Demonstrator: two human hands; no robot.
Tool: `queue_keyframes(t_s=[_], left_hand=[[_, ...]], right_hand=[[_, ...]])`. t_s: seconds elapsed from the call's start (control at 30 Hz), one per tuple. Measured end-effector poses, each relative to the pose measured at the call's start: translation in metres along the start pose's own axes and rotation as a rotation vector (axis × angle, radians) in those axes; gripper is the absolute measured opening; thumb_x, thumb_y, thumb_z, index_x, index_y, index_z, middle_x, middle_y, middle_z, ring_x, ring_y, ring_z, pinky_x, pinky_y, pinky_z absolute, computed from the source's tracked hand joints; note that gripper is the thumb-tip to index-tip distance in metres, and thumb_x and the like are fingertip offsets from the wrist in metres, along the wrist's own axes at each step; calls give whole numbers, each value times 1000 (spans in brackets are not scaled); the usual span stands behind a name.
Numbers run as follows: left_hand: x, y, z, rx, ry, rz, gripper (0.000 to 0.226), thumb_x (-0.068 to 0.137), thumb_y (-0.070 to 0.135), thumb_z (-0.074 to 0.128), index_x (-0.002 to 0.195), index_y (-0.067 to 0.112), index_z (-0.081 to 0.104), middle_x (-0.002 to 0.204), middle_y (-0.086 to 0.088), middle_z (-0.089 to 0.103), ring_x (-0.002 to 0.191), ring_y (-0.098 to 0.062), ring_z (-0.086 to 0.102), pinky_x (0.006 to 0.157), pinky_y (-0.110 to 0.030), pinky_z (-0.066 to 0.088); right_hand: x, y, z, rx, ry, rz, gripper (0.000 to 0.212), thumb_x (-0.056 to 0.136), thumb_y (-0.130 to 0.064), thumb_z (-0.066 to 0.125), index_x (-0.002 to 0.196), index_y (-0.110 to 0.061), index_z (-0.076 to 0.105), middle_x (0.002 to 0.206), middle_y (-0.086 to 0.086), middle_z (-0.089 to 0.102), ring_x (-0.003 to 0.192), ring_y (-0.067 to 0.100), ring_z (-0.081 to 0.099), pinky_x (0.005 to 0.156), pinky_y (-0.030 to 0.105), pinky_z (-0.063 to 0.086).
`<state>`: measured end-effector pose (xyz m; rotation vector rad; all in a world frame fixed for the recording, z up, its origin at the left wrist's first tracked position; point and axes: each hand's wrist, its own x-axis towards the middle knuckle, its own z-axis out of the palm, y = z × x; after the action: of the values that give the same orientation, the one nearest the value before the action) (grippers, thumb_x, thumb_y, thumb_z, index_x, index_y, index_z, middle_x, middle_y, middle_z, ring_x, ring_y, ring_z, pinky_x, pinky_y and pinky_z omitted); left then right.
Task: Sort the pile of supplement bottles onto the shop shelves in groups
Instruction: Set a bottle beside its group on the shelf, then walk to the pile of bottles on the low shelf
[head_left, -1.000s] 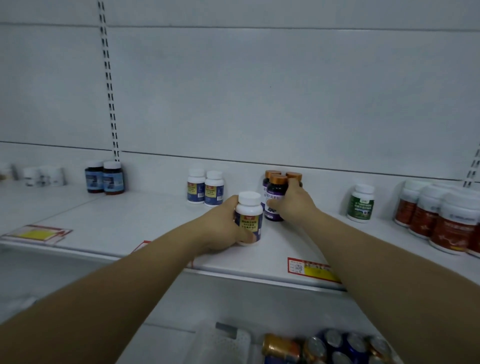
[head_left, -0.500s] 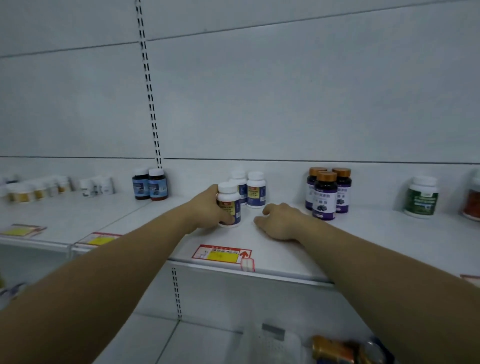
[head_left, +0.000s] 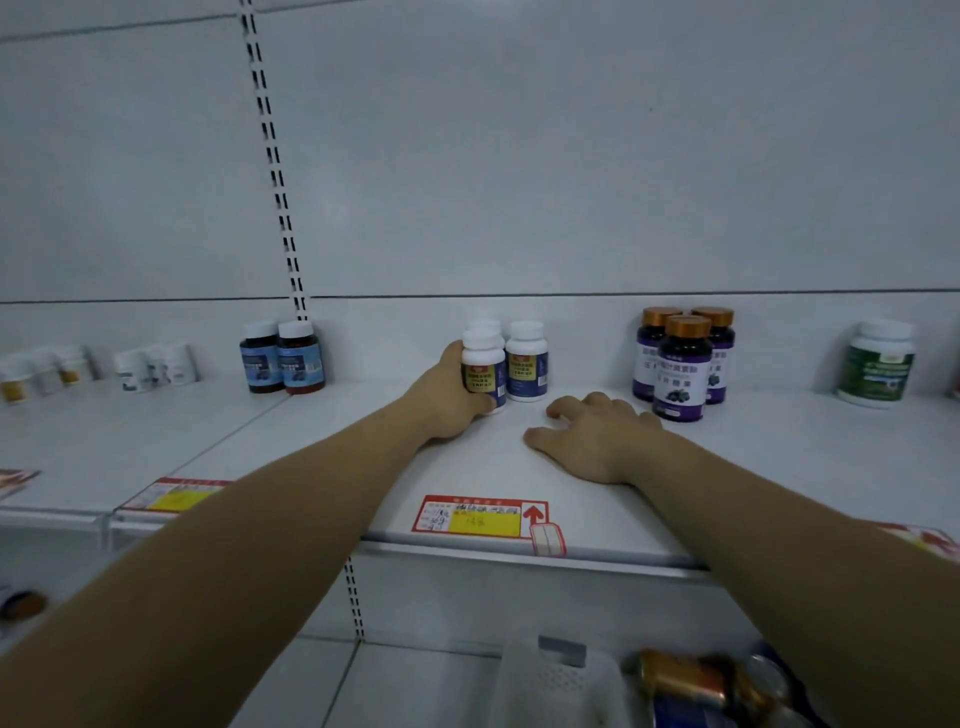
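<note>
White shelf (head_left: 291, 431), left to right: small blurred bottles (head_left: 150, 364) far left; two blue-labelled bottles (head_left: 283, 358) side by side. Left hand (head_left: 447, 395): grip clamped round a white-capped bottle (head_left: 484, 371), upright on the shelf, just in front of two matching bottles (head_left: 527, 361). Right hand (head_left: 592, 436): flat on the shelf, grip apart, holding nothing. Three purple bottles (head_left: 683, 364), copper caps, then one green-labelled bottle (head_left: 878, 369).

Smooth matt painted-metal shelf (head_left: 322, 431), glossy plastic white-capped bottle (head_left: 484, 358), coppery metallic-looking lids on the purple bottles (head_left: 683, 374), kinda shiny paper price tag (head_left: 483, 517)
</note>
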<state>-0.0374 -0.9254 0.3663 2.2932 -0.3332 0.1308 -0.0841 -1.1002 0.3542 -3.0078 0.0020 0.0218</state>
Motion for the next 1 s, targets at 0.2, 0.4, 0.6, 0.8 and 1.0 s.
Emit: queue_keyframes(t_s=[0.2,0.4,0.6,0.8,1.0], left_hand=[[7,-5,3,-24,2,5,83,86,18,68,148,18,12,139,-8,47,114,-21,50,92,-26,36],[-23,5,-17,9,-8,-115,91,87,36,66,152,21,5,152,-8,32,129,-26,43,94,-30,36],[-119,-3,-57,255,-34,-143,58,88,45,60,139,27,40,144,1,42,127,-17,44,100,-27,34],[-215,-30,-100,405,109,-188,54,87,47,61,136,31,44,142,7,44,126,-13,43,98,-28,35],[-285,-89,-156,452,176,-287,55,89,44,58,139,30,41,145,6,41,127,-15,43,101,-30,35]], right_hand=[[-1,0,-1,-4,6,6,68,89,-72,26,147,-36,26,155,5,25,139,31,26,111,52,20],[-12,-3,-6,79,86,2,70,87,-72,34,144,-30,35,150,3,36,133,27,37,109,48,31],[-20,-37,-29,137,194,-198,58,88,-65,41,131,-26,47,131,7,53,111,27,52,94,41,44],[-44,-136,-39,171,149,-456,67,92,-61,42,144,-20,36,147,8,38,131,28,40,101,37,35],[-70,-267,-23,153,135,-647,67,90,-62,43,143,-21,38,145,6,42,127,27,44,97,36,38]])
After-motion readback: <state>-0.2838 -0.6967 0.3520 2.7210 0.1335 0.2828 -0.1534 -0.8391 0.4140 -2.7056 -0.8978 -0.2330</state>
